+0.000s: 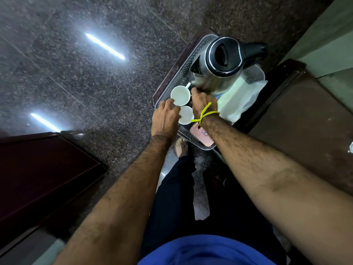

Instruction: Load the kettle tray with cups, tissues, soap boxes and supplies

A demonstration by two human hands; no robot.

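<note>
Left hand (165,119) fingers curled on rim of cup (180,96) on tray (176,76); right hand (202,101) beside kettle (219,63), grip hidden. Risk: cup knocks second cup (186,114), tips.

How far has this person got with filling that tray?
Partly done. The steel kettle, a pink box and a white plastic packet already sit in the grey tray. The left hand and right hand are setting two white cups there. No tissues are visible yet.
</note>
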